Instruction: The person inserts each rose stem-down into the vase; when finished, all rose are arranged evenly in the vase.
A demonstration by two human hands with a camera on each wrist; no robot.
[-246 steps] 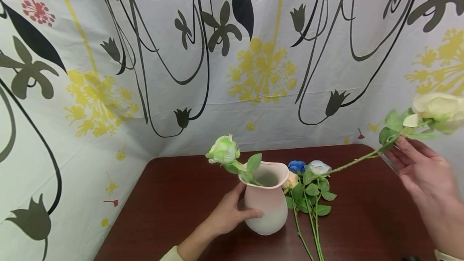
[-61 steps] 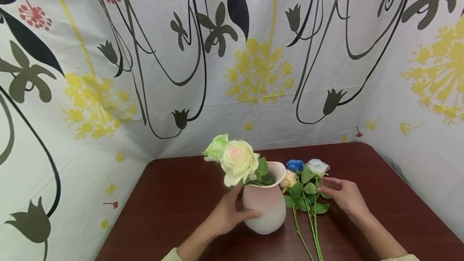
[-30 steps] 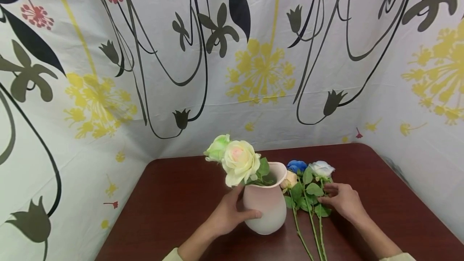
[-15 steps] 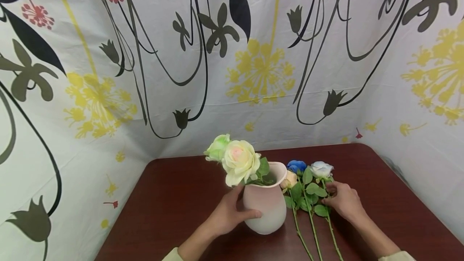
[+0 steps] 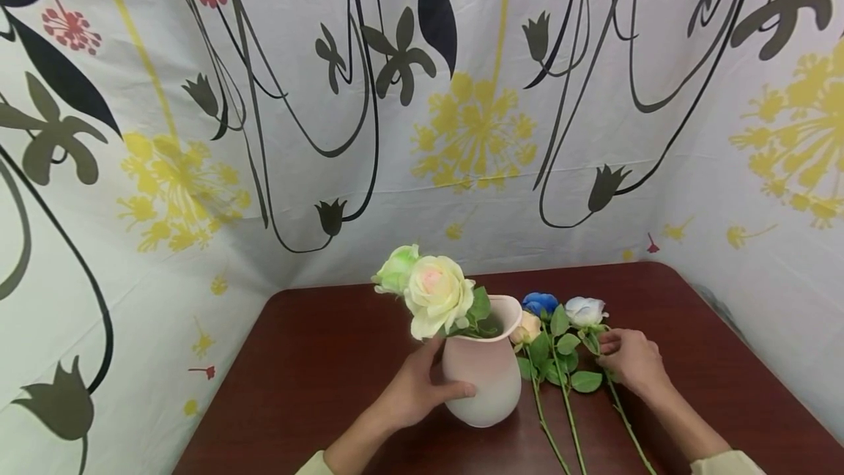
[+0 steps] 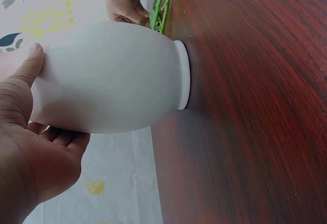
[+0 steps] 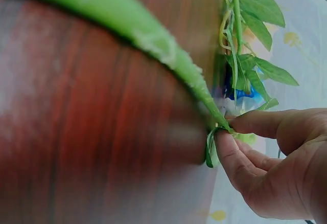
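While the left hand (image 5: 412,391) grips the pink-and-white vase (image 5: 484,380) by its upper body, the right hand (image 5: 631,363) pinches the stem (image 7: 148,35) of a white rose (image 5: 585,311) to the right of the vase. The vase stands upright on the dark red desk (image 5: 330,358), a green-tinged rose (image 5: 394,270) and a cream rose (image 5: 438,295) leaning out over the left of its rim. Just right of the vase lie a peach rose (image 5: 527,328) and a blue rose (image 5: 540,304), between it and the white rose. Farther right, past the right hand, a strip of desk runs to the right edge. Left of the vase, a wider stretch reaches the left edge; behind the vase, a narrower band meets the far edge, beyond which hangs a flower-printed cloth (image 5: 297,130).
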